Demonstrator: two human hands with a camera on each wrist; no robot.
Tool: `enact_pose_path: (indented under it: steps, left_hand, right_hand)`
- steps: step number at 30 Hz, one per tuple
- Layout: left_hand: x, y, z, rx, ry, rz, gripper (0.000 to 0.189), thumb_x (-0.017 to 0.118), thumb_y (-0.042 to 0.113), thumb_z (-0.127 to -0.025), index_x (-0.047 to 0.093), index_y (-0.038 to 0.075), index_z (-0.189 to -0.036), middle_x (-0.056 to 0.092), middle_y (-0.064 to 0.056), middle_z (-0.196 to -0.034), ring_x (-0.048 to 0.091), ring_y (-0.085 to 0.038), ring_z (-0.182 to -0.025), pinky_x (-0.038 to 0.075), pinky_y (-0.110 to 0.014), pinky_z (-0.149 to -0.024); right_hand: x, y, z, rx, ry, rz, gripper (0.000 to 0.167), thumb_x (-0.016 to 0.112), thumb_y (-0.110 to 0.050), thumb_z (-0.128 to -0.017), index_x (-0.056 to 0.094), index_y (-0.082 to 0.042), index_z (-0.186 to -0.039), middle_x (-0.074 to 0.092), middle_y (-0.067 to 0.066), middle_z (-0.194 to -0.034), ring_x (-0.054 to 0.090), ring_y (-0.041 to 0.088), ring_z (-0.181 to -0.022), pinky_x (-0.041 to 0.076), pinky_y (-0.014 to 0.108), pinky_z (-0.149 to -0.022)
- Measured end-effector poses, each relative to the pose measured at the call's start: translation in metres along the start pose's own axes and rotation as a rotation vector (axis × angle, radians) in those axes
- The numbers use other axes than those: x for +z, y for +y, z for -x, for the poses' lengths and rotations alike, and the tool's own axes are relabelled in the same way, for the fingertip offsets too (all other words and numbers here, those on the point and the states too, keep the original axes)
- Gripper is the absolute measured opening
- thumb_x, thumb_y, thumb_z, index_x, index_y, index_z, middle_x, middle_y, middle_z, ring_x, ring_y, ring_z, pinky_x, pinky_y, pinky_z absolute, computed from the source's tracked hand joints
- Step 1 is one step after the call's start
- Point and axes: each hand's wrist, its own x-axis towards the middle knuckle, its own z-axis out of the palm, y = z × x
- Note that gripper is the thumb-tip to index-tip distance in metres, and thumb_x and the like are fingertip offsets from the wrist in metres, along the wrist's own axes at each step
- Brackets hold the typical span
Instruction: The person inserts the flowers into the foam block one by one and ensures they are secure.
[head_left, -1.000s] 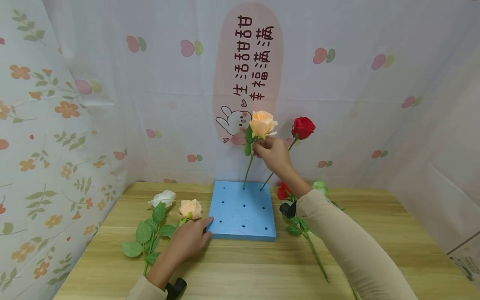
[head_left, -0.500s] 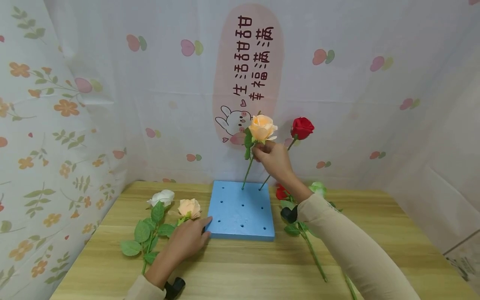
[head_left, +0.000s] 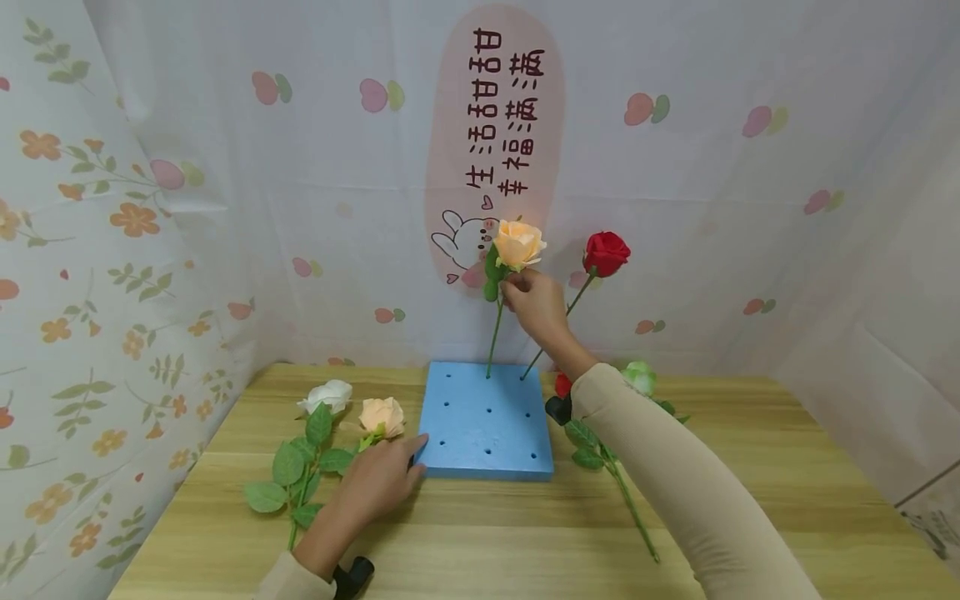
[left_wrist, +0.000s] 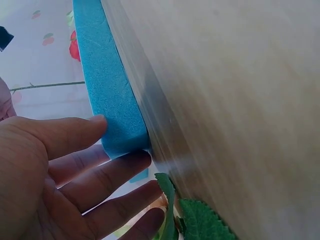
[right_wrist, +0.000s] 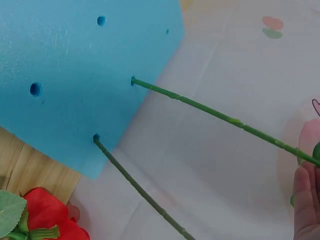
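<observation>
Stem (head_left: 495,337) nr board (head_left: 468,427) bk edge

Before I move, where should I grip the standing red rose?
Probably pinch the red rose by its slim upper stem, from the right: it leans that way out of the blue board, and the right hand, pinching the peach rose, crowds its left.

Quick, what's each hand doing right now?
Left hand: open, touching the blue board.
Right hand: closed, holding the peach rose stuck in the board.
</observation>
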Motion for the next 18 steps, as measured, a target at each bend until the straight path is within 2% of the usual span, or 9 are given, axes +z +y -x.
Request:
enact_pose_path:
  steps: [8, 15, 18]
  left_hand:
    - [-0.001, 0.001, -0.001, -0.001, 0.003, -0.005, 0.043, 0.067, 0.022, -0.092, 0.062, 0.007, -0.132, 0.071, -0.012, -0.111, 0.063, -0.018, -0.072, 0.042, -0.033, -0.056]
    - [0.0, 0.002, -0.001, -0.011, -0.007, 0.008, 0.043, 0.066, 0.023, -0.092, 0.062, 0.007, -0.132, 0.072, -0.012, -0.105, 0.05, -0.011, -0.06, 0.038, -0.031, -0.053]
    - [-0.001, 0.002, 0.0, -0.008, -0.002, 0.009, 0.043, 0.067, 0.022, -0.092, 0.062, 0.007, -0.132, 0.072, -0.012, -0.102, 0.049, -0.011, -0.058, 0.037, -0.031, -0.053]
  right_hand:
    - [0.004, -0.003, 0.0, 0.02, -0.02, 0.032, 0.024, 0.061, -0.021, -0.095, 0.07, -0.001, -0.105, 0.073, 0.011, -0.096, 0.07, 0.02, -0.082, 0.055, 0.031, -0.07]
    - [0.004, 0.002, 0.007, -0.013, -0.05, 0.04, 0.023, 0.063, -0.017, -0.095, 0.07, 0.001, -0.107, 0.073, 0.013, -0.098, 0.07, 0.021, -0.084, 0.056, 0.034, -0.073]
    - [0.002, 0.003, 0.012, -0.038, -0.055, 0.065, 0.023, 0.063, -0.017, -0.095, 0.072, 0.0, -0.108, 0.073, 0.011, -0.096, 0.068, 0.021, -0.084, 0.055, 0.035, -0.073]
